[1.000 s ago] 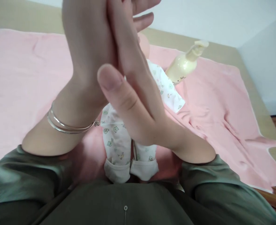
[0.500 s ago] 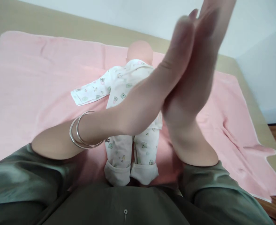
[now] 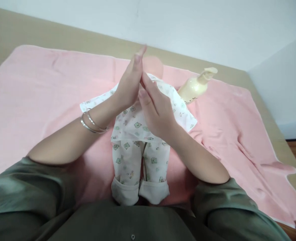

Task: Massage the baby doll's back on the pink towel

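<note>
My left hand [image 3: 129, 82] and my right hand [image 3: 158, 108] press together at the palms, fingers stretched out, above a baby doll's back. Nothing shows between them. The baby doll [image 3: 137, 125] lies face down, dressed in a white printed top and trousers with turned-up cuffs. Part of its bald head [image 3: 154, 66] shows behind my hands, and its sleeves spread to both sides. Two silver bangles circle my left wrist.
A pink blanket [image 3: 62, 77] lies under the doll on a pale wooden table [image 3: 9, 26]. Right of the doll's head, a cream pump bottle [image 3: 193, 88] stands tilted in the view. A white wall [image 3: 178, 30] rises behind the table.
My joined hands have moved down, left and away from the camera, from high on the right to over the doll's upper back. The pump bottle and right sleeve now show.
</note>
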Demonstrator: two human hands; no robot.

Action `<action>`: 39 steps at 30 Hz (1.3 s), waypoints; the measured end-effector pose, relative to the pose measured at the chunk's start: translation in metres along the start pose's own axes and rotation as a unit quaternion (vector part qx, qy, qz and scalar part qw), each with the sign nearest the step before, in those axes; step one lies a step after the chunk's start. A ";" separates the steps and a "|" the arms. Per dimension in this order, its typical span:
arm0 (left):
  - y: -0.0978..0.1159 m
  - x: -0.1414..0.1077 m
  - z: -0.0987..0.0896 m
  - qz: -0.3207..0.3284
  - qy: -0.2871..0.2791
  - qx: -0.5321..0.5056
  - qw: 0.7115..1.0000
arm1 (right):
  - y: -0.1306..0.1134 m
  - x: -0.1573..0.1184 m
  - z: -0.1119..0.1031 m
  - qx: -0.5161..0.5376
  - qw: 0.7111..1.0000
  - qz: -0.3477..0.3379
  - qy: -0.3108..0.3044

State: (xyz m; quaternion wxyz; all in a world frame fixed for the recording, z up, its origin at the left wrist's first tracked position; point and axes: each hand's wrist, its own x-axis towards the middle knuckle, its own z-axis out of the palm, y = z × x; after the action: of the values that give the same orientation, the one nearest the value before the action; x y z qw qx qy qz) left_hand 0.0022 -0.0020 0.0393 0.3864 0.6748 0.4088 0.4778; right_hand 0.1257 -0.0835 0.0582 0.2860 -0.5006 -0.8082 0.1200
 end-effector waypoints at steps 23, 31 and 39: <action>-0.088 -0.009 0.008 0.065 0.105 0.123 0.985 | 0.029 -0.004 0.031 -0.128 0.990 0.011 -0.058; -0.072 -0.018 0.011 0.040 0.105 0.142 0.983 | 0.081 0.026 0.019 -0.070 0.991 0.099 -0.050; -0.071 -0.016 0.013 0.016 0.117 0.137 0.983 | 0.028 -0.004 0.031 -0.138 0.988 0.029 -0.064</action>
State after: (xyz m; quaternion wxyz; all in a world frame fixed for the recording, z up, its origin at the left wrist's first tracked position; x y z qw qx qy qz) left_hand -0.0020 0.0073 -0.0339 0.2321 0.6670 0.5021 0.4991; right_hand 0.1301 -0.0712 0.0183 0.1580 -0.5498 -0.8189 0.0473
